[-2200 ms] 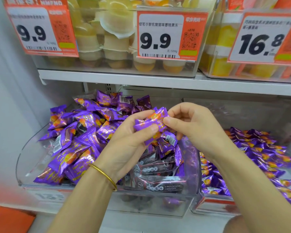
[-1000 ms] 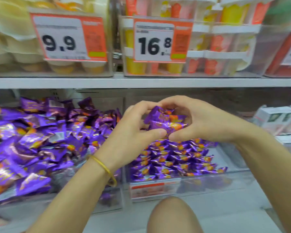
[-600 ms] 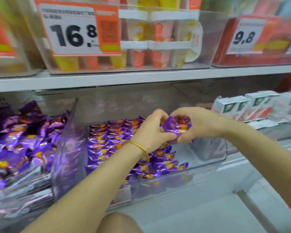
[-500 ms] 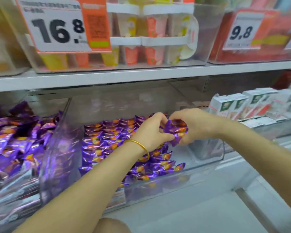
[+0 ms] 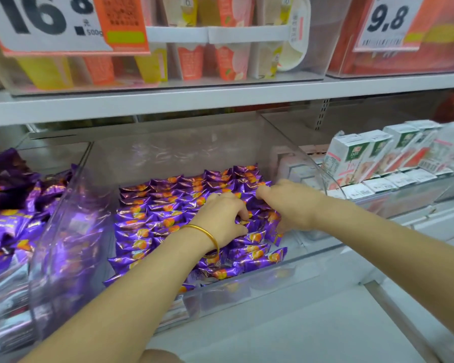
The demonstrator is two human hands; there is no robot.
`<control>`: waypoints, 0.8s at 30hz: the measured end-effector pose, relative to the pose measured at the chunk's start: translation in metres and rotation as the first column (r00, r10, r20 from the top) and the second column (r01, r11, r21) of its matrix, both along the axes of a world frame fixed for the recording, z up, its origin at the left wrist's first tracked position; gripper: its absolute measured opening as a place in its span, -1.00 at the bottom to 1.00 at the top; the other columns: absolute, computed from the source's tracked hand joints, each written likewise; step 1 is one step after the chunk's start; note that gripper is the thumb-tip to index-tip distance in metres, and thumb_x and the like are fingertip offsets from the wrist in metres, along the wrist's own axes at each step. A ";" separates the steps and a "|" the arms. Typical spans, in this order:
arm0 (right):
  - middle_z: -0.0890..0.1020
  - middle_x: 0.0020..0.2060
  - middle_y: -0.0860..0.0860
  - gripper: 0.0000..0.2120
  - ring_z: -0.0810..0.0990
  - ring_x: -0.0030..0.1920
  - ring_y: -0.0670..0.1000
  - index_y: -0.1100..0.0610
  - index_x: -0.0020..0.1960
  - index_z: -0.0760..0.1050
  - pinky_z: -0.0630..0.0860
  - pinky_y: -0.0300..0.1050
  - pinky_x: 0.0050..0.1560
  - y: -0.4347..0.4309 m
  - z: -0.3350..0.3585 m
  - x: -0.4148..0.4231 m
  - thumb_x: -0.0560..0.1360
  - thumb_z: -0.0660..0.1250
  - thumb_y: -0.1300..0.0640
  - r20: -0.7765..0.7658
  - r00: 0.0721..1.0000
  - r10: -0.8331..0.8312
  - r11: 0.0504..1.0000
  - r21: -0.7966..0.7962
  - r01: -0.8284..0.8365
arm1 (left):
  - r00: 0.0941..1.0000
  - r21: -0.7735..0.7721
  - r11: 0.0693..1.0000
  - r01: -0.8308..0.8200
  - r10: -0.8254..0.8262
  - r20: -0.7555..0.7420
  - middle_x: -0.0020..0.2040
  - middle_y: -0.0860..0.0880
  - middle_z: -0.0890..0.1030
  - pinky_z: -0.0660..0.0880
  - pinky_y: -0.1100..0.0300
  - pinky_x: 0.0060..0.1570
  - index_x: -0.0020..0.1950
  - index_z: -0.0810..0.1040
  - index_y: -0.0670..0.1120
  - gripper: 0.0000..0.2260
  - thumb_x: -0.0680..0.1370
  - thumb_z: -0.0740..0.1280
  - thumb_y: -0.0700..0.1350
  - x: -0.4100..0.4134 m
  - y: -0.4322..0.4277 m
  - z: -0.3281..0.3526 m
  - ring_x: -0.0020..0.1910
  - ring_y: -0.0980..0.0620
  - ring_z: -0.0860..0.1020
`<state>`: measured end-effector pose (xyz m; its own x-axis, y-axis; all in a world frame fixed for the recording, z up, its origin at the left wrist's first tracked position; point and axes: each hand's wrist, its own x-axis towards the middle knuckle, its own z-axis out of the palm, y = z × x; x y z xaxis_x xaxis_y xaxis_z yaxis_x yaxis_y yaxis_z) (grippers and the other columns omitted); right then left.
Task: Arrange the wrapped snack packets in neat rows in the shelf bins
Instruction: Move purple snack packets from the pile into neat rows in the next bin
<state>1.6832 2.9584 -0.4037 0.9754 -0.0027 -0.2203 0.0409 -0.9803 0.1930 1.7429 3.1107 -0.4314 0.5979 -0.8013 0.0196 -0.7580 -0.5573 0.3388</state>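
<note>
Purple snack packets with orange print (image 5: 165,208) lie in neat rows inside a clear plastic bin (image 5: 249,293) on the lower shelf. Both my hands are down in the right part of that bin. My left hand (image 5: 220,218), with a gold bangle at the wrist, curls its fingers round a small bunch of purple packets (image 5: 271,224). My right hand (image 5: 291,205) grips the same bunch from the right side. The bunch stands on edge at the right end of the rows, partly hidden by my fingers.
A second clear bin to the left holds a loose heap of purple packets (image 5: 8,205). White cartons (image 5: 364,155) stand in the bin to the right. The upper shelf (image 5: 220,98) carries cup desserts behind price tags (image 5: 50,22). My knee shows at the bottom edge.
I carried the bunch from the left bin to the right one. In the last half second both hands lowered it from above the rows down among the packets.
</note>
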 end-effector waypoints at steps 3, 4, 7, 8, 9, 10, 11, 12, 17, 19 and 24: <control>0.53 0.08 0.02 -0.56 0.34 0.20 0.10 0.08 0.24 0.31 0.24 -0.08 -0.05 0.002 0.001 -0.007 0.44 0.39 0.03 0.060 0.994 0.086 0.966 -0.248 -0.069 | 1.000 -0.012 1.000 -0.003 0.003 -0.010 0.14 -0.02 0.48 0.21 0.16 0.29 0.13 0.57 -0.02 -0.77 0.50 0.38 -0.03 0.001 0.000 -0.003 0.21 -0.04 0.39; 0.50 0.12 0.01 -0.60 0.35 0.21 0.10 0.08 0.25 0.32 0.30 -0.07 -0.05 0.002 0.000 -0.010 0.47 0.36 0.06 0.058 0.994 0.097 0.957 -0.278 -0.077 | 1.000 -0.020 1.000 0.000 0.000 -0.009 0.14 -0.02 0.48 0.21 0.16 0.30 0.13 0.57 -0.02 -0.77 0.50 0.38 -0.03 0.001 0.000 -0.004 0.21 -0.03 0.38; 0.37 0.19 0.08 -0.60 0.45 0.18 0.14 0.10 0.30 0.28 0.42 -0.01 -0.11 0.004 -0.001 -0.016 0.51 0.30 0.15 0.016 0.998 0.063 0.974 -0.219 -0.058 | 1.000 -0.031 1.000 0.003 -0.003 -0.005 0.13 -0.02 0.49 0.23 0.15 0.30 0.12 0.56 -0.02 -0.78 0.50 0.38 -0.03 0.001 0.000 -0.004 0.20 -0.02 0.39; 0.35 0.18 0.10 -0.60 0.48 0.14 0.16 0.12 0.30 0.27 0.40 0.00 -0.16 0.005 -0.002 -0.016 0.51 0.29 0.17 0.010 0.998 0.055 0.979 -0.198 -0.052 | 1.000 -0.027 1.000 0.000 0.000 -0.006 0.13 -0.01 0.48 0.24 0.14 0.30 0.12 0.56 -0.02 -0.78 0.50 0.38 -0.03 0.002 0.000 -0.005 0.20 -0.03 0.39; 0.34 0.18 0.11 -0.61 0.51 0.11 0.18 0.14 0.29 0.27 0.37 -0.02 -0.22 0.006 -0.004 -0.017 0.51 0.29 0.18 0.009 0.999 0.048 0.981 -0.190 -0.045 | 1.000 -0.024 1.000 -0.001 0.001 -0.009 0.13 -0.01 0.48 0.25 0.13 0.29 0.12 0.56 -0.01 -0.78 0.50 0.38 -0.03 0.002 0.000 -0.005 0.20 -0.03 0.39; 0.33 0.18 0.12 -0.62 0.53 0.07 0.19 0.16 0.28 0.27 0.34 -0.03 -0.25 0.007 -0.005 -0.018 0.51 0.30 0.20 0.014 0.999 0.037 0.982 -0.187 -0.034 | 1.000 -0.022 1.000 -0.003 0.003 -0.014 0.13 -0.01 0.48 0.25 0.13 0.29 0.12 0.56 -0.01 -0.78 0.50 0.38 -0.03 0.001 0.001 -0.006 0.20 -0.04 0.39; 0.33 0.17 0.12 -0.62 0.55 0.03 0.20 0.17 0.26 0.27 0.32 -0.04 -0.27 0.006 -0.006 -0.018 0.50 0.31 0.20 0.030 0.999 0.025 0.983 -0.182 -0.019 | 1.000 -0.025 1.000 -0.006 0.005 -0.017 0.13 -0.01 0.48 0.26 0.13 0.29 0.12 0.56 -0.01 -0.78 0.50 0.38 -0.03 0.001 0.001 -0.006 0.20 -0.04 0.39; 0.34 0.16 0.12 -0.62 0.56 0.00 0.22 0.18 0.25 0.28 0.32 -0.04 -0.29 0.006 -0.007 -0.018 0.49 0.33 0.19 0.048 0.999 0.009 0.983 -0.181 0.000 | 1.000 -0.029 1.000 -0.008 0.008 -0.021 0.13 -0.01 0.48 0.26 0.13 0.28 0.12 0.56 -0.01 -0.78 0.50 0.38 -0.03 0.000 0.001 -0.005 0.20 -0.05 0.38; 0.40 0.12 0.15 -0.65 0.58 0.00 0.22 0.20 0.19 0.35 0.36 -0.05 -0.28 0.005 -0.009 -0.015 0.48 0.37 0.13 0.087 0.995 -0.050 0.989 -0.135 0.062 | 1.000 -0.043 0.999 -0.012 0.011 -0.025 0.15 -0.03 0.47 0.23 0.17 0.27 0.14 0.56 -0.04 -0.78 0.51 0.37 -0.05 -0.001 0.002 -0.003 0.20 -0.04 0.38; 0.40 0.12 0.16 -0.61 0.56 0.03 0.23 0.21 0.18 0.36 0.38 -0.04 -0.25 0.005 -0.010 -0.012 0.45 0.41 0.11 0.071 0.994 -0.088 0.993 -0.068 0.093 | 1.000 -0.045 0.999 -0.012 0.011 -0.025 0.14 -0.04 0.48 0.23 0.18 0.26 0.15 0.56 -0.05 -0.77 0.51 0.37 -0.05 -0.002 0.002 -0.001 0.20 -0.03 0.38; 0.39 0.13 0.16 -0.52 0.56 0.06 0.23 0.19 0.20 0.32 0.37 -0.05 -0.21 0.005 -0.009 -0.014 0.40 0.47 0.11 0.072 0.993 -0.093 0.996 0.023 0.092 | 0.995 -0.054 0.997 -0.061 0.057 -0.081 0.18 -0.05 0.45 0.28 0.15 0.24 0.15 0.56 -0.05 -0.77 0.50 0.37 -0.08 -0.005 0.006 0.010 0.23 -0.08 0.34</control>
